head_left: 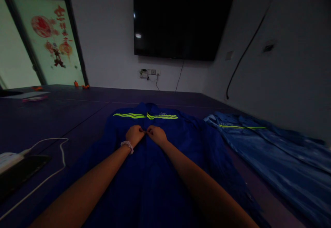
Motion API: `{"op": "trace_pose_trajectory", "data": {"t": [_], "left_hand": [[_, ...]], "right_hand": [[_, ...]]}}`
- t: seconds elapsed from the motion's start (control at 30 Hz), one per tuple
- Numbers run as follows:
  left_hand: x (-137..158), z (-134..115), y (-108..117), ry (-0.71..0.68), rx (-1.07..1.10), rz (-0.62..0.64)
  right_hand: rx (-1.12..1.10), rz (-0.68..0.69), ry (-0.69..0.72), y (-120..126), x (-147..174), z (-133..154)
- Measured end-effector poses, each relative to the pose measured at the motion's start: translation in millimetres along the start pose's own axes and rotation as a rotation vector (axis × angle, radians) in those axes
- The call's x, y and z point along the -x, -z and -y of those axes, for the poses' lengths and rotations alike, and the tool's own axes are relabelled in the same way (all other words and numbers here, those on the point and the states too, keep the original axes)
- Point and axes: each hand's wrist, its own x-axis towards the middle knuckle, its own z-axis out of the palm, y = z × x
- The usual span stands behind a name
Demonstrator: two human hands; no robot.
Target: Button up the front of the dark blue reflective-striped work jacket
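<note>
A dark blue work jacket (181,136) with yellow-green reflective stripes across the chest lies spread out, collar away from me. My left hand (134,135), with a scrunchie (127,145) round its wrist, pinches the jacket's front edge just below the stripes. Close against it, my right hand (157,135) pinches the same front opening from the other side. The fingertips of both hands nearly meet at the centre line. Whatever small fastening may lie between them is too dark and small to make out.
A second, lighter blue garment (263,148) with a yellow stripe lies to the right. At left are a dark phone-like slab (26,172), a white charger (10,160) and its white cable (63,152). A television (181,22) hangs on the far wall.
</note>
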Motion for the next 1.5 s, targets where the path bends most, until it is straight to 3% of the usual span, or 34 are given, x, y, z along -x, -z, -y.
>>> {"op": "trace_pose_trajectory", "data": {"t": [0.43, 0.87, 1.5], "left_hand": [[1.7, -2.6, -0.1, -0.008, 0.017, 0.026], [2.2, -3.9, 0.9, -0.035, -0.013, 0.044], [-1.5, 0.1, 2.1, -0.103, 0.049, 0.114]], "right_hand": [[-0.036, -0.025, 0.022, -4.7, -1.8, -4.2], [-0.215, -0.101, 0.115, -12.1, -10.5, -11.9], [-0.388, -0.134, 0.062, -19.4, -15.2, -17.7]]}}
